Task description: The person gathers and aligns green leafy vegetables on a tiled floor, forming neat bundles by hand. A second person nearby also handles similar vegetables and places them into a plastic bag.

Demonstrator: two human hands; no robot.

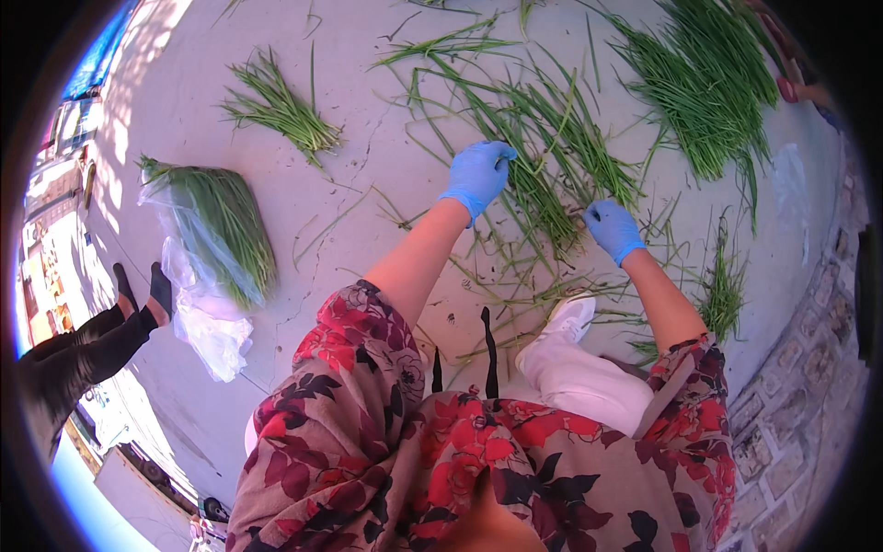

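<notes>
Long green chives (545, 200) lie in a loose heap on the concrete floor before me, their cut or root ends towards me. My left hand (477, 176), in a blue glove, is at the left side of the heap, thumb and fingertips pinched together at a few stalks. My right hand (614, 231), also gloved in blue, is bent low beside the root ends, fingers curled inward. Whether it grips a stalk is too small to tell. More chives (586, 152) spread just beyond, between and above the hands.
A big chive pile (703, 90) lies at upper right, a small bunch (283, 110) at upper left. A plastic-wrapped bundle (214, 221) stands left, near another person's feet (141, 293). Trimmings (721, 297) lie at right. My shoe (569, 317) is close to scattered stalks. A stone-paved strip (786, 421) borders the right.
</notes>
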